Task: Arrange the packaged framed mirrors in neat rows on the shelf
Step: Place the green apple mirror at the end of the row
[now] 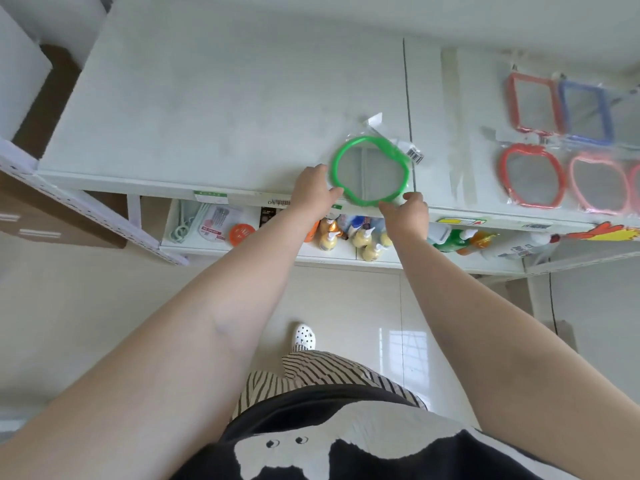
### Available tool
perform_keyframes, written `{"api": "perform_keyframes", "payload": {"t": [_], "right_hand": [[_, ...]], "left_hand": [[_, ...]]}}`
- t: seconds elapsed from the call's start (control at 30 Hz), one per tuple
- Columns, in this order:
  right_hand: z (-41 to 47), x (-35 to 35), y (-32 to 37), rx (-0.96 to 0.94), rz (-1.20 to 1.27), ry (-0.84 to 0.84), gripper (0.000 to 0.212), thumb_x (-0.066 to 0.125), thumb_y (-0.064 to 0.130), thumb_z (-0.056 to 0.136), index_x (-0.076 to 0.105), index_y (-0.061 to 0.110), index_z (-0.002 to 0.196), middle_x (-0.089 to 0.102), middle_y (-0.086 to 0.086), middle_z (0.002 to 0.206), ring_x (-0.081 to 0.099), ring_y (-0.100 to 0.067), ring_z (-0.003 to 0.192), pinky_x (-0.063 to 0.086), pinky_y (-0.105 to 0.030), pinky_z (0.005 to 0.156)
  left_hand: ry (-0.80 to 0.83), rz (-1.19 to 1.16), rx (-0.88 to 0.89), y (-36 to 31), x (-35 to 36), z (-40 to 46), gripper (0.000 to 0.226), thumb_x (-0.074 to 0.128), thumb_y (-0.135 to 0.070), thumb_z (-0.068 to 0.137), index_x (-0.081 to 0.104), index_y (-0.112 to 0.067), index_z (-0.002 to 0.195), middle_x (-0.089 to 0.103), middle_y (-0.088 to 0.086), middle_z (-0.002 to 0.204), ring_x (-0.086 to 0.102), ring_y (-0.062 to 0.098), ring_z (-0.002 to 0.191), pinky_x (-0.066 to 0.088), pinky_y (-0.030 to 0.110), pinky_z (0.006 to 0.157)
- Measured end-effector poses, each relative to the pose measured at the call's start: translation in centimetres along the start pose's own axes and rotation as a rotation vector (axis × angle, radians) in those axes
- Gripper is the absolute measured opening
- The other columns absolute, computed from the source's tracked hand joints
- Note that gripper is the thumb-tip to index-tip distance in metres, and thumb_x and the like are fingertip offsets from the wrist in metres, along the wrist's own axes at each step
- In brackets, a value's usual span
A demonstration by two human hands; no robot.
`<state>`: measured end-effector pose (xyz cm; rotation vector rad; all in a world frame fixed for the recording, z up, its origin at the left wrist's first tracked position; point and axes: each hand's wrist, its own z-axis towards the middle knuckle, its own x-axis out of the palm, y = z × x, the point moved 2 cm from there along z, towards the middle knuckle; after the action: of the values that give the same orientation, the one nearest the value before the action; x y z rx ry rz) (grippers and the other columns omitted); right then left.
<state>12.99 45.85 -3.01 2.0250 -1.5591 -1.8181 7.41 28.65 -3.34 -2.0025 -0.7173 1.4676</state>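
The left hand [313, 188] pinches the near-left rim of the green-framed mirror [371, 169], and the right hand [405, 211] curls its grip round the near-right rim. Wrapped in clear plastic with a barcode tag, the mirror lies flat at the front edge of the white shelf [207, 109]. Bare shelf spreads wide to its left and behind. Well apart on the right lie other packaged mirrors [535, 174] in two rows. Bottles [367, 240] stand on the lower shelf; pale floor tiles lie below.

Bare forearms, black top [363, 445] with white print, striped trousers [311, 375], white perforated clog [304, 336].
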Motion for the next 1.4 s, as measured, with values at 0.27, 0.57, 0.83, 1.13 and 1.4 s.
{"api": "perform_keyframes", "payload": {"t": [0.27,0.57,0.83,1.13,1.4], "right_hand": [[1.2,1.6,0.8,0.215,0.274,0.013,0.054,0.068,0.034,0.083,0.045,0.008,0.124,0.062,-0.006,0.103,0.062,-0.026,0.092,0.050,-0.038,0.081],[-1.9,2.3,2.2,0.541,0.834,-0.021,0.024,0.067,0.018,0.087,0.049,0.009,0.074,0.061,-0.007,0.062,0.060,-0.017,0.052,0.056,-0.032,0.070],[-9.7,3.3,2.9,0.418,1.016,0.010,0.015,0.062,0.007,0.091,0.058,0.000,0.104,0.063,-0.011,0.084,0.065,-0.021,0.066,0.060,-0.027,0.068],[-17.4,1.3,-1.1,0.345,1.034,0.014,0.009,0.059,0.009,0.093,0.060,0.003,0.099,0.062,-0.008,0.087,0.062,-0.017,0.067,0.059,-0.022,0.062],[-20.0,-1.8,-6.7,0.391,0.935,-0.287,0.040,0.067,0.007,0.086,0.057,-0.001,0.123,0.062,-0.013,0.099,0.062,-0.017,0.066,0.060,-0.022,0.059]], "left_hand": [[0.096,-0.161,-0.171,-2.2,1.0,3.4,0.064,0.061,-0.027,0.089,0.029,-0.010,0.142,0.032,0.016,0.140,0.050,0.032,0.119,0.041,0.034,0.097],[0.221,-0.306,-0.128,-0.9,-0.3,2.2,0.064,0.059,-0.025,0.091,0.027,-0.013,0.145,0.056,0.011,0.124,0.056,0.029,0.113,0.044,0.036,0.097],[0.274,-0.421,-0.049,3.4,-4.3,0.3,0.068,0.067,-0.013,0.085,0.033,-0.020,0.145,0.047,0.007,0.141,0.057,0.027,0.117,0.050,0.036,0.098],[0.516,-0.558,-0.046,3.8,-5.1,-3.5,0.059,0.063,-0.002,0.087,0.043,-0.015,0.141,0.059,0.010,0.110,0.063,0.023,0.090,0.056,0.037,0.083],[0.638,-0.545,-0.057,0.5,-1.1,-8.4,0.068,0.060,0.009,0.084,0.041,-0.023,0.141,0.059,0.010,0.110,0.062,0.016,0.072,0.058,0.026,0.053]]}}
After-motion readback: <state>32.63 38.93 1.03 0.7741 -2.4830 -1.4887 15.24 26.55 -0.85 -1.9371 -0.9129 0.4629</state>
